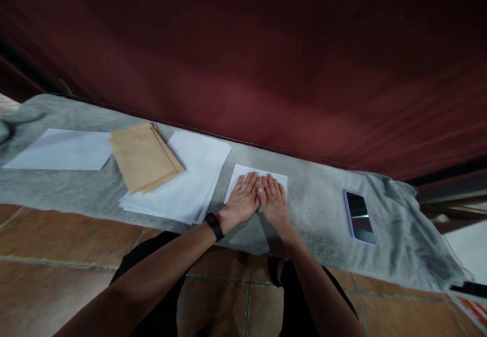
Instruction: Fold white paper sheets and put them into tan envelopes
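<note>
Both palms press flat on a white sheet of paper (pixel 280 178), which looks folded to a small size, on a grey cloth. My left hand (pixel 245 195) lies on its left half with the fingers stretched out. Beside it, my right hand (pixel 273 199) covers the right half, fingers straight and thumb close to the left hand. Most of the paper's middle and near part is hidden beneath the hands. A stack of larger white paper (pixel 201 154) is left of my left hand, and several brown envelopes (pixel 144 157) rest partly on it.
Another white sheet (pixel 64 149) lies at the far left. A phone with a purple case (pixel 360 217) is on the grey cloth (pixel 312 210) to the right. Behind stands a dark red surface (pixel 243 73). Below the cloth's near edge are brown floor tiles (pixel 220 301).
</note>
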The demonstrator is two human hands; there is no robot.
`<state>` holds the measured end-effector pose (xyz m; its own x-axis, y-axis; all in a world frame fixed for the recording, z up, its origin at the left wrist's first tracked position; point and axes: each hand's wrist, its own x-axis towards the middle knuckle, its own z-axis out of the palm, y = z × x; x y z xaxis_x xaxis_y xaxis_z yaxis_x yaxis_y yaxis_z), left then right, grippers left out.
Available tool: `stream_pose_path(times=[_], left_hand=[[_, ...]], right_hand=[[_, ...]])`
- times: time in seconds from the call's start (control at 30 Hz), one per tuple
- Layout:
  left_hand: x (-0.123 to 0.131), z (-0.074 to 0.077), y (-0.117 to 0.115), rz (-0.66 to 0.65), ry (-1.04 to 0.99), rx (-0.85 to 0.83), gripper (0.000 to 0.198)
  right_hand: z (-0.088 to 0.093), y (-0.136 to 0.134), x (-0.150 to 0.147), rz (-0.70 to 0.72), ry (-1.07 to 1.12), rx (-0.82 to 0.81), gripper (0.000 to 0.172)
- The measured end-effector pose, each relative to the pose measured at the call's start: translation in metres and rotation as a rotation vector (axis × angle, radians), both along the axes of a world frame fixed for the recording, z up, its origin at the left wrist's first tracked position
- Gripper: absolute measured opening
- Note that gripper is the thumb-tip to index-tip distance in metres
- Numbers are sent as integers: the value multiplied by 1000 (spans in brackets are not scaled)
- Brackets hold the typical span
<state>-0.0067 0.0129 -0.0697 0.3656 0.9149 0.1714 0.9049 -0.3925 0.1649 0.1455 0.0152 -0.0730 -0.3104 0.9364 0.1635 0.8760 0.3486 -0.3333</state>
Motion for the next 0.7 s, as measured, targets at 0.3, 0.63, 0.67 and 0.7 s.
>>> stream_pose_path(times=[0.3, 0.63, 0.67, 0.7], left_hand=[[2, 7, -3, 33, -3, -2, 60], [2, 6, -3, 39, 23, 7, 60], [2, 5, -3, 37, 24, 4, 60], [1, 4, -3, 34, 25, 1, 60]], right_hand=[[-5, 7, 21, -82, -137, 102, 57], [-14, 10, 38, -221, -182, 221, 61], [-13, 11, 40, -239, -178, 222, 61], [-12, 11, 41, -255, -170, 223, 60]])
